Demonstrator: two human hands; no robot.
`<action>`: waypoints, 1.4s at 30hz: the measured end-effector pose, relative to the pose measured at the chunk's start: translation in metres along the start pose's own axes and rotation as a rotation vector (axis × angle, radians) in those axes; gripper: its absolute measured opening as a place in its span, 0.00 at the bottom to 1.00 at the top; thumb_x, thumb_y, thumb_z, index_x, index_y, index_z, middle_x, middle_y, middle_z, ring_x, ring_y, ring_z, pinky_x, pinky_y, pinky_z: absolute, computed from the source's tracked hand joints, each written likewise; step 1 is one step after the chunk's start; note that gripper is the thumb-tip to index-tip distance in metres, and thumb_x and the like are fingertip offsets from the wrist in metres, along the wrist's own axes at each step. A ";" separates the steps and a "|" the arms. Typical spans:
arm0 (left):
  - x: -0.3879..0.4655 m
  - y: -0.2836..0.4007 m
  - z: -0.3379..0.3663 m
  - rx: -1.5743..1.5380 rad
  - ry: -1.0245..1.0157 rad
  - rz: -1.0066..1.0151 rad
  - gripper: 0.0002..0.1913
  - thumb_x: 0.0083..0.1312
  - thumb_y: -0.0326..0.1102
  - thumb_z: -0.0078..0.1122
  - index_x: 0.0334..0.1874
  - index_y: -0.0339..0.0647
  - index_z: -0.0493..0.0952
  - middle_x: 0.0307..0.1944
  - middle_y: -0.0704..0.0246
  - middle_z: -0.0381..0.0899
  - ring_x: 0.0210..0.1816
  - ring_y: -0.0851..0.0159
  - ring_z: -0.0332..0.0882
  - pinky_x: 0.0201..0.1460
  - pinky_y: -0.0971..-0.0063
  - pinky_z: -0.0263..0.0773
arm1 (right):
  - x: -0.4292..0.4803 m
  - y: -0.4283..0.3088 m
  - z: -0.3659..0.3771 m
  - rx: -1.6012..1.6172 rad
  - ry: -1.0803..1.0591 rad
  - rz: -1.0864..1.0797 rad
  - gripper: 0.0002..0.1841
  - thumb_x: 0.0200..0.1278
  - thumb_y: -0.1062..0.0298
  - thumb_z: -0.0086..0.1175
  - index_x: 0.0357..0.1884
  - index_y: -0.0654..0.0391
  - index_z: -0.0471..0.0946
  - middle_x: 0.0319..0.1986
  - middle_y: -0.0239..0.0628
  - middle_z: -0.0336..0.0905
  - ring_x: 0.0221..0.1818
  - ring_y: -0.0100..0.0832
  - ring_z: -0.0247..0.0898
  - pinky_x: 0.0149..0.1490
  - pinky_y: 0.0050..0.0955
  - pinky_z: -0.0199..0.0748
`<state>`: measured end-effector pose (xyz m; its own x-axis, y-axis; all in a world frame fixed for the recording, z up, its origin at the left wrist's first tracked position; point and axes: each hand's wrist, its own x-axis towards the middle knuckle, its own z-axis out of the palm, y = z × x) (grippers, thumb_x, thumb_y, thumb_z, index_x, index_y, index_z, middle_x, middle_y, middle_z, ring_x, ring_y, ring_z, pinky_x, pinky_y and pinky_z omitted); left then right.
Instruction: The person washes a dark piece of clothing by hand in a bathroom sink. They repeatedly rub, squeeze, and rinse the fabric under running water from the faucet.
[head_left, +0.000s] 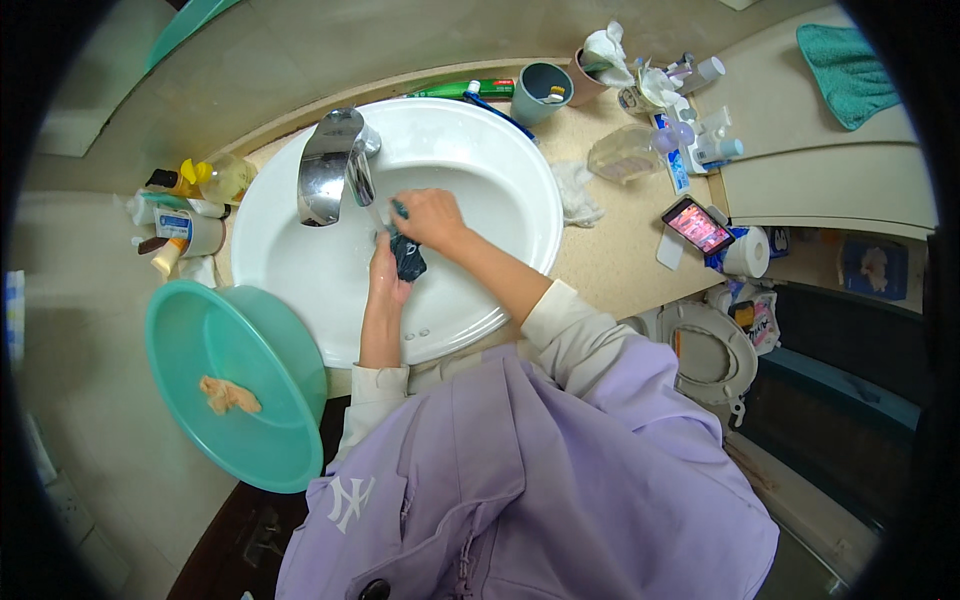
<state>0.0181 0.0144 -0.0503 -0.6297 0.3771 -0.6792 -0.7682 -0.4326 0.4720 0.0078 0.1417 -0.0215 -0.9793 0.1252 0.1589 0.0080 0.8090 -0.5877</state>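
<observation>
Over the white oval washbasin (495, 300), both hands hold a small dark wet cloth item (409, 257) with a pale mark on it, possibly a sock. My left hand (386, 270) supports it from below and the left. From above, my right hand (433, 216) grips its upper end, where a bit of dark fabric shows by the fingers. The chrome faucet (322, 172) stands just beyond, and a thin stream of water falls from its spout onto the cloth. Part of the cloth is hidden by the fingers.
A green plastic basin (292, 330) holding a wet peach cloth (229, 395) sits at the left counter edge. Soap bottles (229, 180) stand behind it. On the right are a cup (540, 94), a clear bottle (626, 156), a lit phone (697, 225) and a toilet (735, 330).
</observation>
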 end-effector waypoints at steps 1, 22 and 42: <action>-0.008 0.006 0.009 0.016 0.046 0.031 0.12 0.68 0.45 0.45 0.41 0.45 0.71 0.32 0.73 0.76 0.31 0.72 0.76 0.29 0.78 0.72 | -0.001 0.007 -0.003 -0.014 0.001 0.058 0.12 0.54 0.56 0.53 0.25 0.55 0.78 0.21 0.45 0.78 0.25 0.46 0.75 0.32 0.43 0.73; 0.008 0.018 -0.013 0.037 0.018 -0.018 0.15 0.70 0.49 0.42 0.44 0.46 0.69 0.33 0.72 0.75 0.29 0.74 0.74 0.23 0.82 0.68 | -0.017 -0.057 -0.004 0.069 -0.112 -0.093 0.10 0.47 0.58 0.57 0.25 0.55 0.77 0.22 0.43 0.78 0.26 0.44 0.76 0.32 0.41 0.73; 0.009 0.010 -0.010 -0.201 0.052 -0.005 0.16 0.69 0.52 0.43 0.45 0.48 0.72 0.42 0.73 0.77 0.41 0.69 0.76 0.43 0.70 0.74 | -0.023 -0.066 -0.011 0.097 -0.026 -0.110 0.18 0.59 0.54 0.49 0.19 0.56 0.76 0.20 0.44 0.78 0.23 0.44 0.75 0.30 0.41 0.73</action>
<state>0.0060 0.0057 -0.0577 -0.6152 0.3393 -0.7116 -0.7296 -0.5872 0.3507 0.0317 0.0921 0.0226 -0.9781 0.0227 0.2070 -0.1184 0.7573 -0.6422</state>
